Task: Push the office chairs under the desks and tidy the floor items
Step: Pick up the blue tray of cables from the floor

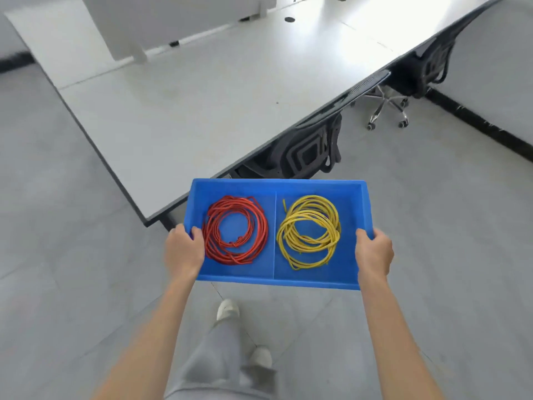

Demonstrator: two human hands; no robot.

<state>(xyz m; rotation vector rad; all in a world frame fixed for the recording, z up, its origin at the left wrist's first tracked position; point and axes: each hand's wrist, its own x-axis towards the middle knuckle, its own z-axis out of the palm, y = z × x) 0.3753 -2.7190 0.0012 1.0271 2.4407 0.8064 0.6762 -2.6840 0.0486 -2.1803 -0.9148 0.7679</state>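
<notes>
I hold a blue two-compartment tray (pixel 277 186) in the air in front of me, near the corner of a grey desk (pixel 178 111). My left hand (pixel 183 252) grips its left rim and my right hand (pixel 374 252) grips its right rim. A coil of red cable (pixel 261 223) lies in the left compartment, a coil of yellow cable (pixel 334 217) in the right one. Two black mesh office chairs are tucked under the desk's right edge: a near chair (pixel 305 151) just beyond the tray and a far chair (pixel 427 67) with a chrome wheeled base.
A white partition screen (pixel 173 21) stands on the desk at the back. A black strip (pixel 484 122) runs along the grey tiled floor at the right. My legs and white shoes (pixel 227 310) are below the tray.
</notes>
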